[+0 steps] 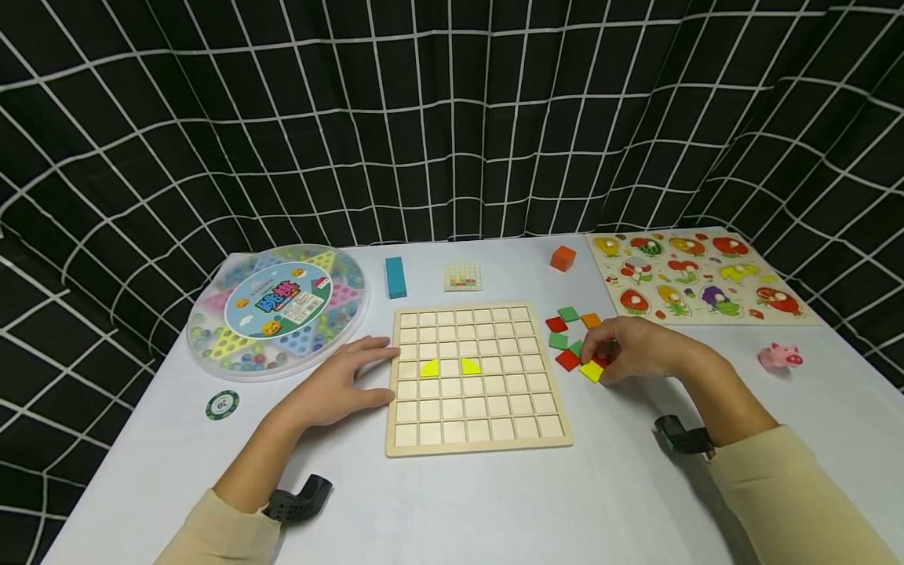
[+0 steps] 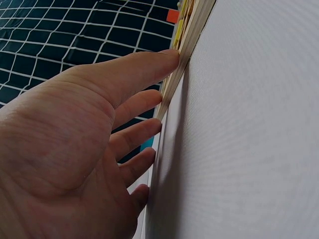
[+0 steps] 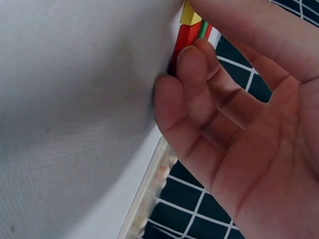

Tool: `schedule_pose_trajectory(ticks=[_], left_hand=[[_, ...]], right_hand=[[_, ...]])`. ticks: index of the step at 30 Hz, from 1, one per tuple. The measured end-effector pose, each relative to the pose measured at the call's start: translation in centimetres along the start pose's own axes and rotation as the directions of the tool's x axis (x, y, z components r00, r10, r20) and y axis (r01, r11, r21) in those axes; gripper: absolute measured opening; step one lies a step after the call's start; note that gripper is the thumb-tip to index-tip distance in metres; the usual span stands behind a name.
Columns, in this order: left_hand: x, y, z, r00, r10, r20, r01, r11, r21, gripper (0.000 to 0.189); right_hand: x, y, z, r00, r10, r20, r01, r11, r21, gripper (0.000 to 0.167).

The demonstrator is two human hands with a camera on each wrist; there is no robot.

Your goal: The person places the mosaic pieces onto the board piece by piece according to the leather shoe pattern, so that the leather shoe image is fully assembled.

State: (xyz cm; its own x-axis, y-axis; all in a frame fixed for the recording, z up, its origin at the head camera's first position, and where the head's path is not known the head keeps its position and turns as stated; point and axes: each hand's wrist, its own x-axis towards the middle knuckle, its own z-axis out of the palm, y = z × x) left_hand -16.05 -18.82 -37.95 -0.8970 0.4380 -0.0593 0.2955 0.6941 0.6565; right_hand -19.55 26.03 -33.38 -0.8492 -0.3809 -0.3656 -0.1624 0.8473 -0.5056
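Note:
A square wooden grid board [image 1: 482, 453] lies on the white table with two yellow quarter-circle tiles, one left [image 1: 429, 369] and one right [image 1: 471, 366], in its cells. My left hand [image 1: 346, 384] rests at the board's left edge, thumb and fingertips touching the side; the left wrist view shows the fingers spread and nearly straight. Right of the board, my right hand [image 1: 639, 349] pinches a yellow tile [image 1: 590, 371] between thumb and index finger, among loose red, green and orange tiles [image 1: 567, 360]. In the right wrist view, the yellow tile [image 3: 190, 15] shows beside the thumb, its other fingers curled.
A round marble-game box [image 1: 346, 329] and a poker chip [image 1: 222, 405] lie at left. Behind the board are a blue block [image 1: 396, 278], a small pattern card [image 1: 462, 277] and an orange cube [image 1: 563, 258]. A fruit puzzle board [image 1: 706, 275] and pink pig [image 1: 780, 355] are at right.

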Motion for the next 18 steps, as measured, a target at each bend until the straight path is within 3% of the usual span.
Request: schedule_pose_trajectory(ticks=[10, 18], left_hand=[[0.07, 0.10, -0.02, 1.000, -0.012, 0.005, 0.012, 1.000, -0.002, 0.064], [0.04, -0.01, 0.00, 1.000, 0.001, 0.000, -0.001, 1.000, -0.001, 0.064]], right_hand=[[-0.03, -0.39, 0.17, 1.000, 0.008, -0.002, -0.008, 0.999, -0.039, 0.026], [0.31, -0.06, 0.28, 1.000, -0.009, -0.015, 0.009, 0.999, 0.033, 0.020]])
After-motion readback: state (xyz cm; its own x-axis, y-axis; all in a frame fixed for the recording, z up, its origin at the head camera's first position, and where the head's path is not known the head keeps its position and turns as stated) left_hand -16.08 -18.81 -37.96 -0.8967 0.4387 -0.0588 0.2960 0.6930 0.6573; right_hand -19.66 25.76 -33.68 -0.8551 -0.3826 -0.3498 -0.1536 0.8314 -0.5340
